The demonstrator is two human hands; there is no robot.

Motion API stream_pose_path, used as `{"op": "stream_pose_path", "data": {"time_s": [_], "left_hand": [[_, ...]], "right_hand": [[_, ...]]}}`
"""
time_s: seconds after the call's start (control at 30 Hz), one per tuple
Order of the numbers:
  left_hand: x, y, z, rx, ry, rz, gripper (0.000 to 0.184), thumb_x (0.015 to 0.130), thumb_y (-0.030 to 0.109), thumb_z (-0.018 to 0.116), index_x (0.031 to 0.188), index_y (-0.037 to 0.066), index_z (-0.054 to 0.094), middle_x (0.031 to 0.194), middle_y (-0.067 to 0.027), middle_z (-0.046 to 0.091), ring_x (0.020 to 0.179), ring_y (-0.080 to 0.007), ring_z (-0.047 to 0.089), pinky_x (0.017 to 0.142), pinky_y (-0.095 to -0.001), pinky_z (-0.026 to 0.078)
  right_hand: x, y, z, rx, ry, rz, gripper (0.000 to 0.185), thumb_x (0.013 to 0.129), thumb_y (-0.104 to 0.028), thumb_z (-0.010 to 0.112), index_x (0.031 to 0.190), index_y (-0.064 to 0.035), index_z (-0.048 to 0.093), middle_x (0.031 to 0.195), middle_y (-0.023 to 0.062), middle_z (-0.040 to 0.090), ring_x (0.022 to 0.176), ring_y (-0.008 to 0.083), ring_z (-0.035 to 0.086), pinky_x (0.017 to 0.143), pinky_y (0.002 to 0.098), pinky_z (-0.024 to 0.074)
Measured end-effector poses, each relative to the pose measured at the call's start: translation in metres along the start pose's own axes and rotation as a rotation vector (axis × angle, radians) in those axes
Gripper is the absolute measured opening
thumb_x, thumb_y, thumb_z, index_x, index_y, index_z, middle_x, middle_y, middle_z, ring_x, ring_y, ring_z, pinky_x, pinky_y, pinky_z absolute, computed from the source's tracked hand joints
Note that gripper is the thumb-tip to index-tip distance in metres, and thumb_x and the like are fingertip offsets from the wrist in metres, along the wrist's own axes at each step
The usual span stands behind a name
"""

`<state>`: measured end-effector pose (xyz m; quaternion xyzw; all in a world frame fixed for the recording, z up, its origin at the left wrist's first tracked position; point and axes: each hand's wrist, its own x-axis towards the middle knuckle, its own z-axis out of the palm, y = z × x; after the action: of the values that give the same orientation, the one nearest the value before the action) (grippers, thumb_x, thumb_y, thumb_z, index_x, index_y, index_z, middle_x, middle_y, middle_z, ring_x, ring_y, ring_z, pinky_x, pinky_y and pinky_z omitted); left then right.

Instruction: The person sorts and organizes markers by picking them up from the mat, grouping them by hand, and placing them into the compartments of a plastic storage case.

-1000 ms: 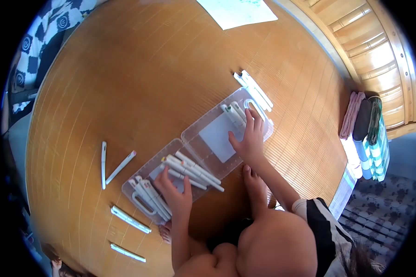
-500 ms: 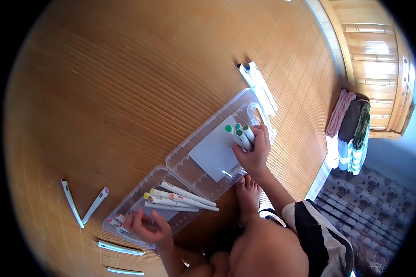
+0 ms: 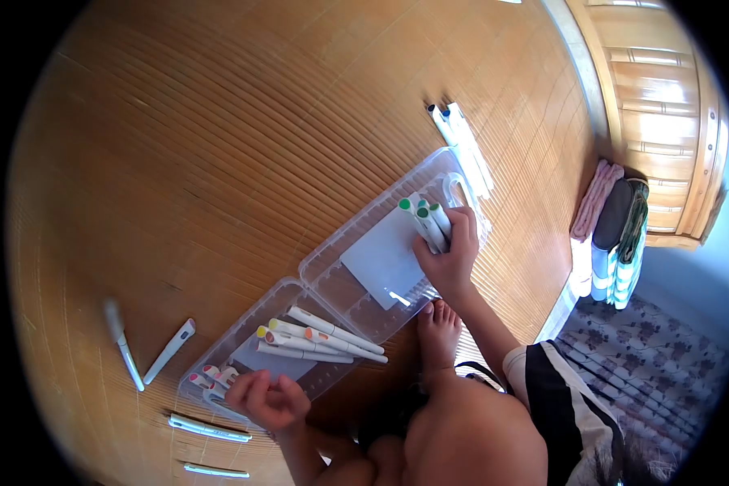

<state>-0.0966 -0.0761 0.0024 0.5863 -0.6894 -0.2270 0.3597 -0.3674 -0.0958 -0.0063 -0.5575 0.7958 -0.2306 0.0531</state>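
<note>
My right hand is closed around several green-tipped markers, held above one half of an open clear plastic case where a white sheet lies. Over the near end of the other half is my left hand, its fingers loosely curled and apart from the thumb, with nothing visible between them. Beside its fingertips, pink-tipped markers sit in the case's end. Yellow- and orange-tipped markers lie in a loose pile in that same half.
White markers with dark tips lie on the wooden floor beyond the case. Two markers rest at the left, and more lie nearer. My bare foot is beside the case. Folded cloths stand by the wooden furniture at right.
The left hand's fingers have curled in more. The right hand, still holding the green-tipped markers, has shifted slightly. The view has moved a little, shifting the case up and right.
</note>
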Motion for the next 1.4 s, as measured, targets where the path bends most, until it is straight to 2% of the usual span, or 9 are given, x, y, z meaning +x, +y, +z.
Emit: {"op": "stream_pose_path", "data": {"time_s": [0.2, 0.37, 0.63, 0.83, 0.97, 1.17, 1.27, 1.33, 1.4], "left_hand": [[-0.001, 0.014, -0.011, 0.032, 0.009, 0.099, 0.018, 0.074, 0.01, 0.053, 0.089, 0.003, 0.047, 0.088, -0.0096, 0.04, 0.073, -0.0164, 0.042, 0.053, -0.0205, 0.037], [-0.007, 0.029, -0.021, 0.037, 0.061, 0.218, 0.018, 0.073, 0.006, 0.053, 0.091, 0.002, 0.048, 0.088, -0.0097, 0.042, 0.07, -0.0141, 0.043, 0.046, -0.0171, 0.035], [-0.01, 0.048, -0.042, 0.16, 0.073, 0.392, 0.021, 0.068, 0.005, 0.061, 0.087, 0.006, 0.053, 0.082, -0.0068, 0.053, 0.069, -0.0203, 0.053, 0.056, -0.028, 0.044], [-0.043, 0.041, -0.076, 0.193, 0.224, 0.191, 0.021, 0.066, 0.003, 0.06, 0.087, 0.004, 0.055, 0.085, -0.0078, 0.053, 0.072, -0.0227, 0.053, 0.06, -0.03, 0.044], [-0.109, 0.032, -0.076, 0.214, 0.234, -0.112, 0.021, 0.068, 0.006, 0.059, 0.088, 0.002, 0.055, 0.09, -0.0103, 0.05, 0.081, -0.0262, 0.051, 0.068, -0.033, 0.043], [-0.133, 0.037, -0.072, 0.246, 0.256, -0.163, 0.028, 0.067, 0.003, 0.059, 0.094, 0.002, 0.052, 0.094, -0.0116, 0.049, 0.088, -0.0296, 0.048, 0.076, -0.0369, 0.04], [-0.111, 0.027, -0.073, 0.39, 0.371, -0.165, 0.038, 0.067, 0.015, 0.064, 0.1, 0.004, 0.049, 0.096, -0.0129, 0.049, 0.093, -0.0314, 0.044, 0.079, -0.0379, 0.038], [-0.093, 0.02, -0.074, 0.412, 0.13, -0.43, 0.058, 0.061, 0.031, 0.069, 0.105, 0.002, 0.045, 0.101, -0.0137, 0.046, 0.096, -0.0316, 0.043, 0.078, -0.0405, 0.038], [-0.071, 0.01, -0.069, 0.46, 0.066, -0.406, 0.062, 0.058, 0.037, 0.069, 0.103, 0.001, 0.046, 0.102, -0.0141, 0.045, 0.096, -0.0313, 0.043, 0.077, -0.0402, 0.038]], "right_hand": [[0.003, -0.002, -0.007, 0.074, -0.097, 0.135, 0.046, 0.058, -0.012, 0.065, 0.098, -0.0017, 0.045, 0.089, 0.0157, 0.047, 0.085, 0.0315, 0.046, 0.07, 0.0376, 0.0407], [0.004, -0.006, -0.023, -0.004, -0.105, 0.069, 0.056, 0.063, -0.023, 0.066, 0.108, -0.0023, 0.04, 0.095, 0.0157, 0.046, 0.09, 0.032, 0.045, 0.074, 0.0382, 0.0407], [-0.007, 0.01, -0.047, 0.067, -0.018, -0.033, 0.055, 0.065, -0.02, 0.066, 0.111, -0.0012, 0.041, 0.101, 0.0181, 0.046, 0.096, 0.0338, 0.044, 0.077, 0.0401, 0.0379], [-0.036, 0.009, -0.053, -0.014, 0.08, -0.204, 0.06, 0.071, -0.019, 0.062, 0.119, 0.0011, 0.033, 0.12, 0.0208, 0.033, 0.11, 0.0369, 0.032, 0.091, 0.0439, 0.0272], [-0.075, -0.023, -0.045, 0.193, 0.0, -0.329, 0.065, 0.067, -0.016, 0.064, 0.122, -0.001, 0.032, 0.128, 0.0223, 0.024, 0.119, 0.0381, 0.023, 0.096, 0.0446, 0.0232], [-0.086, -0.089, -0.017, 0.049, -0.114, -0.872, 0.055, 0.066, -0.038, 0.062, 0.116, -0.0206, 0.046, 0.134, 0.0154, 0.019, 0.123, 0.0409, 0.012, 0.093, 0.0586, 0.0117], [-0.085, -0.106, -0.016, 0.03, -0.325, -0.817, 0.052, 0.064, -0.043, 0.062, 0.111, -0.0231, 0.051, 0.136, 0.0138, 0.015, 0.124, 0.04, 0.004, 0.091, 0.0617, 0.0088], [-0.084, -0.118, -0.027, 0.053, -0.334, -0.789, 0.056, 0.063, -0.041, 0.063, 0.113, -0.0212, 0.049, 0.134, 0.0153, 0.017, 0.123, 0.0398, 0.008, 0.091, 0.0595, 0.0115], [-0.087, -0.12, -0.031, 0.061, -0.344, -0.738, 0.059, 0.062, -0.04, 0.064, 0.115, -0.0193, 0.047, 0.133, 0.0168, 0.019, 0.123, 0.0396, 0.012, 0.092, 0.0572, 0.0141]]}}
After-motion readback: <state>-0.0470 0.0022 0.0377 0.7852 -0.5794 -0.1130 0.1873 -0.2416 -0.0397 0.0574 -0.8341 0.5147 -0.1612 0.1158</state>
